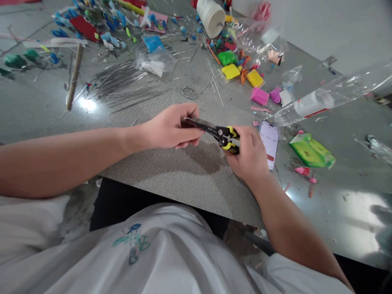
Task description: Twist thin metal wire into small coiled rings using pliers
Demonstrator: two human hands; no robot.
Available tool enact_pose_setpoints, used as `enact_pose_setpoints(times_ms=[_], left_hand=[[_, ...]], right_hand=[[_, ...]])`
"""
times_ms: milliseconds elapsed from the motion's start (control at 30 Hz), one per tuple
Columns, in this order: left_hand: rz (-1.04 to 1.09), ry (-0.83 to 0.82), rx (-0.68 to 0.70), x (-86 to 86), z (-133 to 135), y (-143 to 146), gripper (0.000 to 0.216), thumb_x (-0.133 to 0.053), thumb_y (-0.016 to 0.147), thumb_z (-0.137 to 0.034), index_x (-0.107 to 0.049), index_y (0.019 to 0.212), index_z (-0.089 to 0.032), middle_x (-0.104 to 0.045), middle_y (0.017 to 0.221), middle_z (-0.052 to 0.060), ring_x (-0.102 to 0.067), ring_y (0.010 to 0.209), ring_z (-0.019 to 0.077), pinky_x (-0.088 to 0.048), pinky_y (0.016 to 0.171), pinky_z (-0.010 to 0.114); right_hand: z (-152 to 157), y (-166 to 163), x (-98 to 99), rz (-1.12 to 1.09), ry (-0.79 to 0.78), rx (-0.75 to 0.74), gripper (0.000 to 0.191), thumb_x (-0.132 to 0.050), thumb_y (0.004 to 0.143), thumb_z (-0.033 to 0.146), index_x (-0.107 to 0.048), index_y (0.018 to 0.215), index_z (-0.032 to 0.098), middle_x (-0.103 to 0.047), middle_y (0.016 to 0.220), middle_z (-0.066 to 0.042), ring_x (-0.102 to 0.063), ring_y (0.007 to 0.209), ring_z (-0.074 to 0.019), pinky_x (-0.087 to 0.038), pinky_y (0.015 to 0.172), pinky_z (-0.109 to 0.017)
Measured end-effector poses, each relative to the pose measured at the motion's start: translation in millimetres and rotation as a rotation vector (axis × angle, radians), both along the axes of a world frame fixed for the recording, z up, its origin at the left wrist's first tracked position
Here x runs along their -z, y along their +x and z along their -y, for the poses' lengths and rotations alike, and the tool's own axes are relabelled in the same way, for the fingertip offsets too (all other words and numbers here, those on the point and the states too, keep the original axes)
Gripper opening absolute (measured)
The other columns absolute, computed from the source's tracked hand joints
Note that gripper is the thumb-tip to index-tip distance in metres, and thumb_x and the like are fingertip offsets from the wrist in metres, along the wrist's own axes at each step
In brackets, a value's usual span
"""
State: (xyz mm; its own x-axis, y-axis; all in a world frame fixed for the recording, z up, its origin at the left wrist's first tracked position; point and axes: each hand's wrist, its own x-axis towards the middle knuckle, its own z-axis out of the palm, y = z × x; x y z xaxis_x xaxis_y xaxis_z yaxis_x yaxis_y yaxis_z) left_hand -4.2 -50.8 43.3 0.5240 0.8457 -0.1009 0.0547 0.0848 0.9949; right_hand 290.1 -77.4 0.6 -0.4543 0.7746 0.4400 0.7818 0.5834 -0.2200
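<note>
My right hand [249, 153] is wrapped round the black-and-yellow handles of long-nosed pliers [225, 134]. The pliers point left, and their tips reach the fingers of my left hand [174, 125]. That hand is closed in a pinch, with something small and dark at its fingertips that I cannot make out. Just beyond the hands, a small ring of twisted wire [189, 93] lies on the grey table [171, 167]. Farther left is a spread of thin straight metal wires [122, 79].
Right of the pliers lies a phone [269, 143], beside a clear plastic bottle [318, 102] and a green packet [312, 151]. Coloured clay packs [231, 71] and a white tub [211, 18] sit at the back. A wooden stick [75, 77] lies at left.
</note>
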Motion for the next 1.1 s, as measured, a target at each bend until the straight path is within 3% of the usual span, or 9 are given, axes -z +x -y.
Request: enact_pose_setpoints(times_ms=[233,467,667,900,1100], left_hand=[[-0.058,0.059,0.019,-3.2,-5.0,-0.3,0.044,-0.093,0.093,-0.021,-0.052,0.078,-0.022,-0.071,0.069,0.002,-0.061,0.054,0.0102,-0.037,0.049,0.022],[-0.124,0.113,0.029,-1.8,-11.3,-2.3,0.034,-0.09,0.094,-0.023,-0.06,0.078,-0.02,-0.068,0.067,0.001,-0.056,0.055,0.0109,-0.037,0.054,0.024],[-0.097,0.081,0.047,0.9,-10.9,-3.1,0.036,-0.09,0.097,-0.024,-0.058,0.081,-0.022,-0.066,0.067,0.001,-0.057,0.054,0.0122,-0.038,0.054,0.026],[-0.059,0.035,0.074,0.1,-9.8,-1.2,0.036,-0.088,0.101,-0.016,-0.056,0.084,-0.021,-0.067,0.069,0.0,-0.052,0.046,0.0072,-0.035,0.048,0.024],[-0.019,-0.067,0.083,-1.9,-4.7,3.4,0.042,-0.092,0.103,-0.026,-0.057,0.082,-0.02,-0.064,0.067,-0.001,-0.05,0.046,0.0058,-0.035,0.047,0.022]], right_hand=[[1.3,-2.2,-7.0,0.009,-0.07,-0.034,0.042,-0.064,0.106,0.04,-0.058,0.144,0.024,-0.078,0.127,-0.019,-0.074,0.115,-0.0401,-0.062,0.101,-0.059],[1.0,2.0,-10.3,0.059,-0.168,-0.005,0.041,-0.066,0.104,0.04,-0.059,0.14,0.024,-0.081,0.125,-0.019,-0.077,0.11,-0.039,-0.064,0.092,-0.052],[0.4,4.6,-10.5,0.063,-0.208,-0.017,0.038,-0.067,0.103,0.038,-0.062,0.138,0.024,-0.082,0.121,-0.017,-0.078,0.107,-0.0378,-0.063,0.088,-0.049],[1.3,5.5,-9.8,0.096,-0.222,0.012,0.04,-0.066,0.107,0.047,-0.066,0.138,0.021,-0.083,0.121,-0.02,-0.079,0.103,-0.0388,-0.063,0.084,-0.049],[2.0,5.3,-8.9,0.165,-0.194,0.046,0.044,-0.063,0.111,0.053,-0.068,0.137,0.019,-0.084,0.119,-0.022,-0.08,0.098,-0.0395,-0.06,0.08,-0.047]])
